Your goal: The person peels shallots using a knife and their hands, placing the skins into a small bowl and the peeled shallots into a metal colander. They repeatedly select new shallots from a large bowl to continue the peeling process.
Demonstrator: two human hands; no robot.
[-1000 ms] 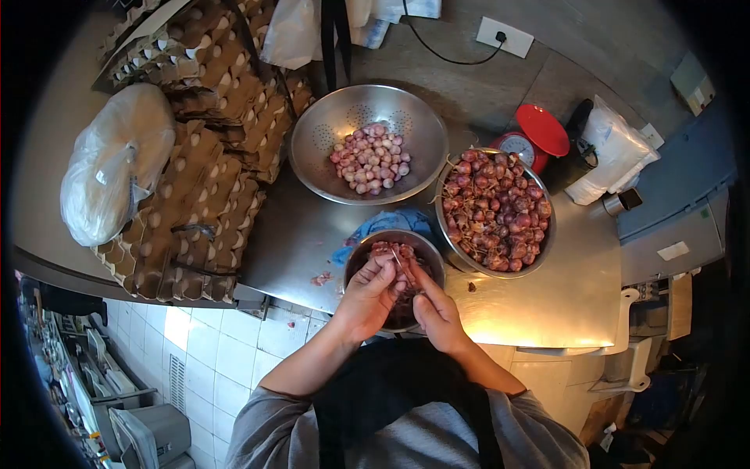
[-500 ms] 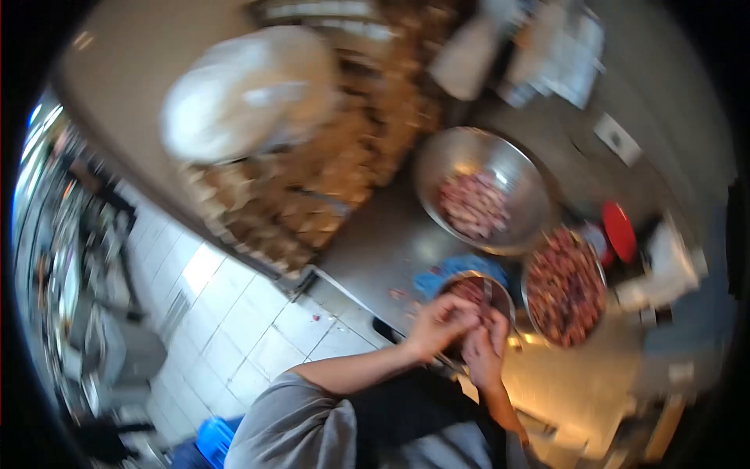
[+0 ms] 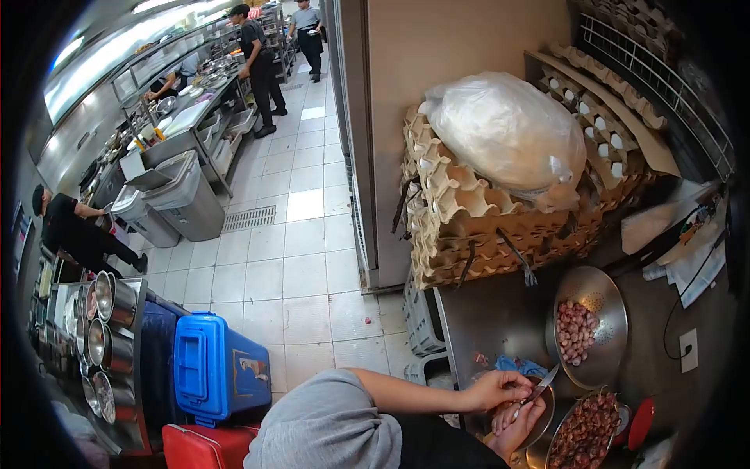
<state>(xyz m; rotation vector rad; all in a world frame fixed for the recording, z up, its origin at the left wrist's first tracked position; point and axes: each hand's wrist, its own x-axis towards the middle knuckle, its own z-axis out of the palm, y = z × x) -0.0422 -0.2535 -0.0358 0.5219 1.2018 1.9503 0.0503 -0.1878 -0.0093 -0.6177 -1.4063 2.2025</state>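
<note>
My left hand [image 3: 497,390] is closed, its fingertips pinched beside the blade of a small knife [image 3: 548,378]; what they hold is too small to make out. Just below it, my right hand [image 3: 516,423] is wrapped round the knife's handle, with the blade pointing up and right. Both hands are over the near side of a metal bowl [image 3: 551,408], whose contents they mostly hide. Beyond stands a metal colander [image 3: 613,324] with peeled reddish shallots [image 3: 576,333]. To the right, a bowl heaped with unpeeled shallots [image 3: 584,431] touches the work area. A blue cloth [image 3: 520,366] lies behind my left hand.
Stacked egg trays [image 3: 469,223] carry a large plastic bag [image 3: 508,137]. Blue [image 3: 211,367] and red [image 3: 205,447] containers stand left of me. Metal pots [image 3: 117,352] are at the far left. Several people work further off, one beside a grey bin [image 3: 187,205].
The view has swung left, bringing the aisle, people and blue container into sight. My hands now appear lower right, and the knife blade shows clearly between them.
</note>
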